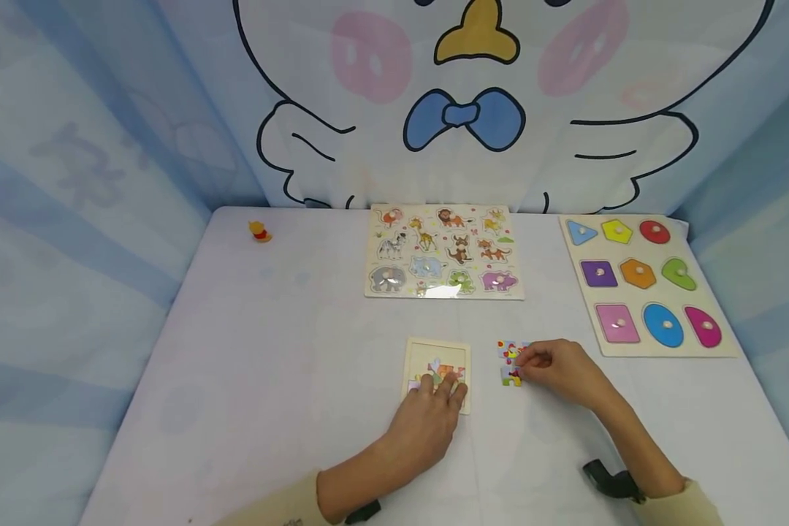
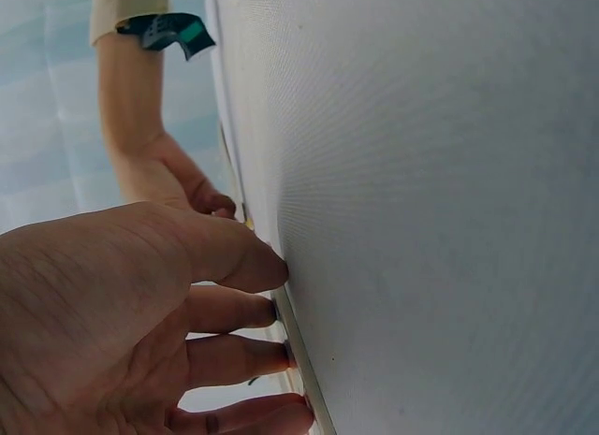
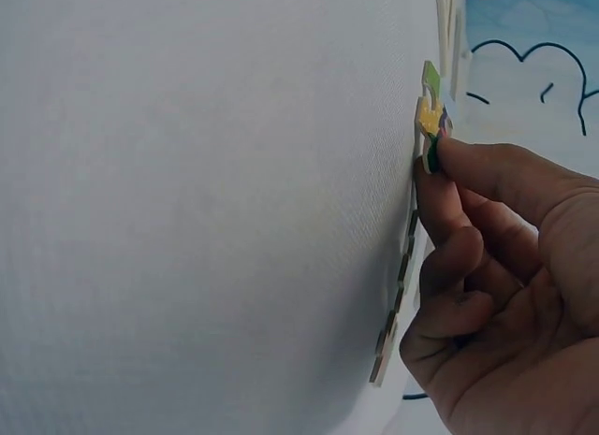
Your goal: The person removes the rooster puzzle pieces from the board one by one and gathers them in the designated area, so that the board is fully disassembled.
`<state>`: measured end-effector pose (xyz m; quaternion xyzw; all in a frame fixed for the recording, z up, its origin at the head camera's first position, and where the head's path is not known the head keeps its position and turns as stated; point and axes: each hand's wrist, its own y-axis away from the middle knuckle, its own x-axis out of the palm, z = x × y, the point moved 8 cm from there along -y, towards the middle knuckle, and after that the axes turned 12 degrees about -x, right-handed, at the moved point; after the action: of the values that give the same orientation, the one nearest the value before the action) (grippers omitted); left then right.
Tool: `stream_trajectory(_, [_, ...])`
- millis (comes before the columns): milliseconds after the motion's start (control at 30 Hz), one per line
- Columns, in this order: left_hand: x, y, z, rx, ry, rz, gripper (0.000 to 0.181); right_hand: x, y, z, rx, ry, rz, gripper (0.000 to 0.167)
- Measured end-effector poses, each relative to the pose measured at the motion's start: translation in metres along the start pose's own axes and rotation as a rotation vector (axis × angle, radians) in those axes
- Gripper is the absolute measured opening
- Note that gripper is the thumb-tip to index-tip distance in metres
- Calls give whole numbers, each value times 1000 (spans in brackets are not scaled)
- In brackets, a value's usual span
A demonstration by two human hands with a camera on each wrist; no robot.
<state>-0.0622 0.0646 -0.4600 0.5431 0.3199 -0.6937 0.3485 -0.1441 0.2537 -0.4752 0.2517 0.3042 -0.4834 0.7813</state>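
Observation:
A small wooden puzzle tray (image 1: 427,350) lies on the table in the head view, with several colourful jigsaw pieces (image 1: 444,369) inside. My left hand (image 1: 427,424) rests its fingertips on the tray's lower part and hides some of it; in the left wrist view the thumb (image 2: 248,257) is at the tray's edge. To the right, my right hand (image 1: 565,371) pinches a jigsaw piece (image 3: 430,117) between thumb and index finger, just at the table surface. Other loose pieces (image 1: 507,349) lie beside that hand, partly covered by its fingers.
An animal peg board (image 1: 443,252) lies at the back of the table, and a shape peg board (image 1: 647,285) at the right. A small yellow and red figurine (image 1: 259,231) stands at the back left. Printed curtains hang around the table.

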Motion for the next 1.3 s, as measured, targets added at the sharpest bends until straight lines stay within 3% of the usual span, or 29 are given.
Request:
stream_trajectory(200, [-2, -1, -1, 7, -3, -20, 49, 1, 0, 2, -11, 87, -17, 4])
stream_trajectory(533, [3, 5, -7, 12, -23, 14, 52, 11, 4, 0, -20, 91, 15, 5])
stream_trajectory(1033, [1, 2, -2, 7, -12, 35, 50, 10, 5, 4, 2, 172, -49, 10])
stream_trajectory(1200, [-1, 2, 1, 8, -14, 3, 50, 8, 4, 10, 13, 212, -58, 9])
stream_trajectory(1300, [0, 0, 4, 7, 4, 26, 53, 3, 2, 15, -12, 246, -68, 8])
